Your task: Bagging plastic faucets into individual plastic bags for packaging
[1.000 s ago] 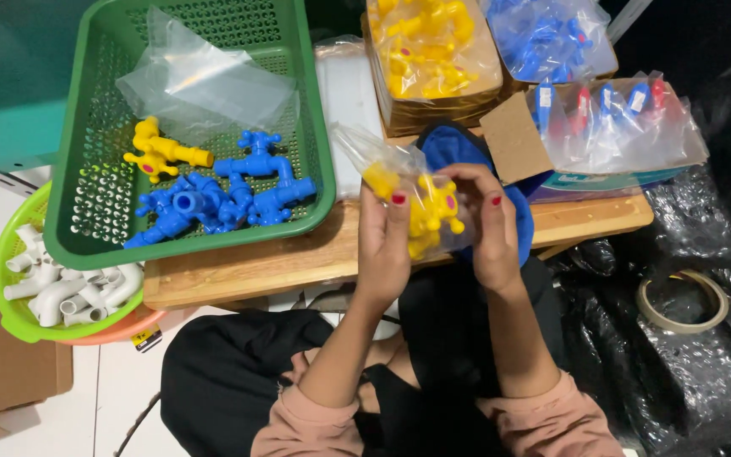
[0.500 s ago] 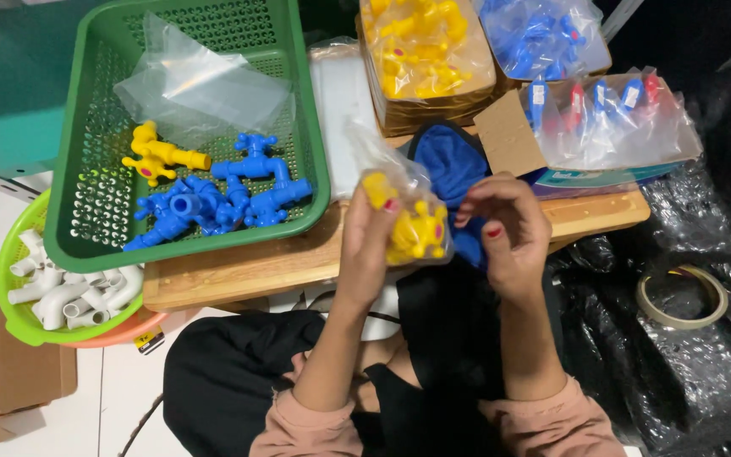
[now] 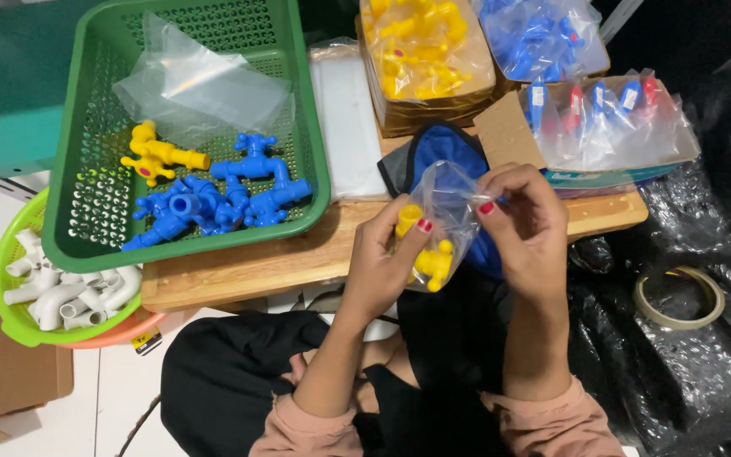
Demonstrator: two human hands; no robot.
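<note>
**Yellow tap bagged over the wooden table**

While the left hand [image 3: 387, 262] grips a yellow plastic tap [image 3: 426, 254] inside a clear plastic bag [image 3: 450, 207], the right hand [image 3: 526, 220] pinches the bag's upper edge, just beside a green mesh basket [image 3: 315, 152] on the wooden table [image 3: 298, 254].

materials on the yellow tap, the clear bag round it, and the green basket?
Yellow tap in the left hand: looks like moulded plastic, smooth, uniform colour, slight sheen. Clear bag, pinched by the right hand: thin plastic film, see-through, crinkled, glossy highlights. Green perforated basket: probably rigid moulded plastic, with a regular hole grid and semi-gloss rim.
</note>
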